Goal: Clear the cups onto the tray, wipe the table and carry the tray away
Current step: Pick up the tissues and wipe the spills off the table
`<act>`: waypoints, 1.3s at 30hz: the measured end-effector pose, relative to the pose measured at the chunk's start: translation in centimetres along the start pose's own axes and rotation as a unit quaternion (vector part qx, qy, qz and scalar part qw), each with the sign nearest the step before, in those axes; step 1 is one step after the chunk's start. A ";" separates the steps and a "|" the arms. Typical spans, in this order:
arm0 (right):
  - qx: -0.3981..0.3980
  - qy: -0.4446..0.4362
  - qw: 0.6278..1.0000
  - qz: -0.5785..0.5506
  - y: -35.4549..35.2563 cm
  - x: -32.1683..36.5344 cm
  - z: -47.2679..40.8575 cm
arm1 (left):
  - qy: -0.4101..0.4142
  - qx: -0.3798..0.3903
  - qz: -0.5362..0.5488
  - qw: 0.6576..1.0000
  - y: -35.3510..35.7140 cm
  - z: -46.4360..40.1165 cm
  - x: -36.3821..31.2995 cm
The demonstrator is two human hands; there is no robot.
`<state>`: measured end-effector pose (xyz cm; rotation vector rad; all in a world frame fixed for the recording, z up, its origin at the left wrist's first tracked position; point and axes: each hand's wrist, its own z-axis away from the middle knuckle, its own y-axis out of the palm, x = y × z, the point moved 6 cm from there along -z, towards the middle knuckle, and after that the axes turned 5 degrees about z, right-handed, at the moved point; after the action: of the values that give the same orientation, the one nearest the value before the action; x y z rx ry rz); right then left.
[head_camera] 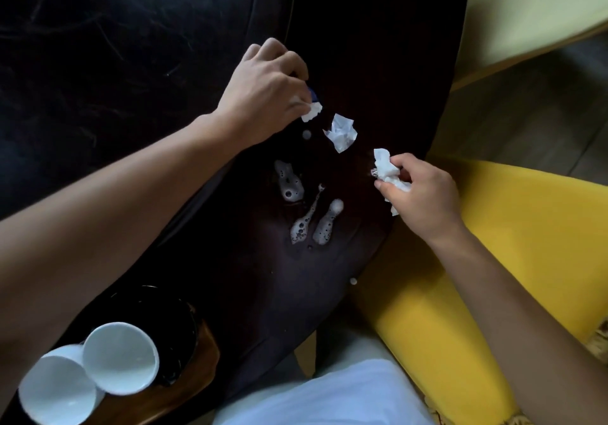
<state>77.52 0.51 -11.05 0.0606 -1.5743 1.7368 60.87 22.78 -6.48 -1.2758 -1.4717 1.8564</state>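
foam spill (304, 209) mid-table (98, 62), streaks running near-to-far, between both hands; right hand (424, 194) pinching tissue (388, 169) nearer; left hand (266, 89) pinching scrap (312, 112); cups (92, 368) on tray (184, 319) at near-left edge.

**One head-worn view, looking steeply down**

A single wide-angle camera sits on the person's head, facing forward and down onto the dark counter (164, 62). It is close: both forearms enter from the lower corners and fill much of the frame. Straight edges bow toward the borders. No second view overlaps it.
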 end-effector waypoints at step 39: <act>0.000 -0.133 0.990 0.037 1.7 7.3 -5.7 | -0.253 -0.042 0.264 0.930 -8.8 7.2 2.7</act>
<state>74.05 9.25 -10.03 0.2463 -1.7877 1.8460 51.71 24.14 0.65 -1.4009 -1.5654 2.6605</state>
